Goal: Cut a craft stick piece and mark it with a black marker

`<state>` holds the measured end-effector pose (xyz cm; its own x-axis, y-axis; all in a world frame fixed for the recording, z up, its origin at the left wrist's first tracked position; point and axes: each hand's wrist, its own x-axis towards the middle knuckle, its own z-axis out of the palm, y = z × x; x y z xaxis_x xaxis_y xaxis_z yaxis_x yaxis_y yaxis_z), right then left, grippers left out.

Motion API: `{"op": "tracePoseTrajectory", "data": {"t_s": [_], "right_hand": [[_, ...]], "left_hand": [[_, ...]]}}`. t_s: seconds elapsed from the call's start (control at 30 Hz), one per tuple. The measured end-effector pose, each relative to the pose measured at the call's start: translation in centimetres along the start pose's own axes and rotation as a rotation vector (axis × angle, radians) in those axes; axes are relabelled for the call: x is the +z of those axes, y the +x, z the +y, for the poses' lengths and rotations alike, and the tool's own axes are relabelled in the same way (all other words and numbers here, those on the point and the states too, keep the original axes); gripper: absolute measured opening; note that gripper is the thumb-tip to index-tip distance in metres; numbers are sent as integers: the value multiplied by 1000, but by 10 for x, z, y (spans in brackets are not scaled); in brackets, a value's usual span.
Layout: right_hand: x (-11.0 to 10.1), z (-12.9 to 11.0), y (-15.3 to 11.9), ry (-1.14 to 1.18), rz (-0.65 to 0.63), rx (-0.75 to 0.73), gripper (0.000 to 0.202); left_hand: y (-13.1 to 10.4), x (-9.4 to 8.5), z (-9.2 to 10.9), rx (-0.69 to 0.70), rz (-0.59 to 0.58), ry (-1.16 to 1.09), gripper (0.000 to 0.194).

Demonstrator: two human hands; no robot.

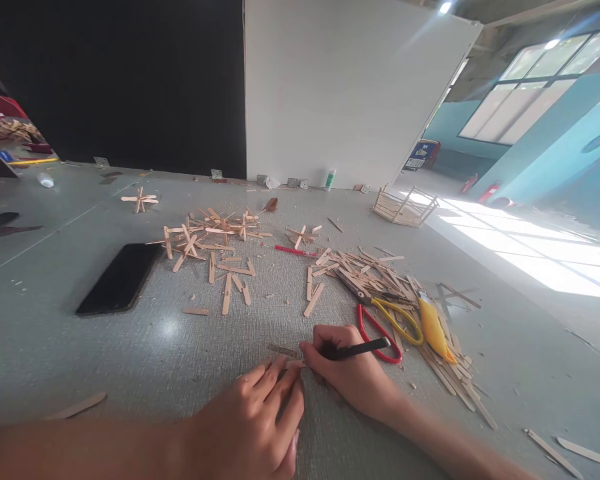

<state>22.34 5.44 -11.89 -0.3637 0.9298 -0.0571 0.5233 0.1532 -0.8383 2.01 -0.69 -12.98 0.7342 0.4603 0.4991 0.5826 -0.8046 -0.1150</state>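
Note:
My right hand (pixel 347 363) grips a black pen (pixel 365 348) in a writing hold, its tip hidden behind my fingers. Just left of it, my left hand (pixel 265 410) presses a short wooden craft stick (pixel 294 365) to the table with its fingertips, and the two hands nearly meet at that stick. Another thin strip (pixel 281 349) lies right beyond the fingers. Past my right hand rest red-and-yellow-handled pliers (pixel 387 327) and a yellow-handled tool (pixel 434 327), both on a heap of craft sticks (pixel 380 273).
A black phone (pixel 123 279) lies on the left. Crossed-stick pieces (pixel 189 245) and cut sticks cluster ahead, near a red pen (pixel 295 251). Toward the far edge stand a small stick frame (pixel 405 207) and a glue tube (pixel 329 179). Upright panels (pixel 330 87) close off the back.

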Motion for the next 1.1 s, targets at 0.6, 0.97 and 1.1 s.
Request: {"op": "tracePoseTrajectory", "data": {"t_s": [0.6, 0.97, 1.1], "right_hand": [[0, 3, 0, -16, -11, -15, 36], [0, -2, -2, -51, 31, -48, 35], [-1, -3, -1, -46, 36, -45, 35]], "left_hand": [[-1, 1, 0, 4, -9, -1, 42], [-1, -1, 0, 4, -4, 6, 41], [1, -1, 0, 5, 6, 10, 41]]}}
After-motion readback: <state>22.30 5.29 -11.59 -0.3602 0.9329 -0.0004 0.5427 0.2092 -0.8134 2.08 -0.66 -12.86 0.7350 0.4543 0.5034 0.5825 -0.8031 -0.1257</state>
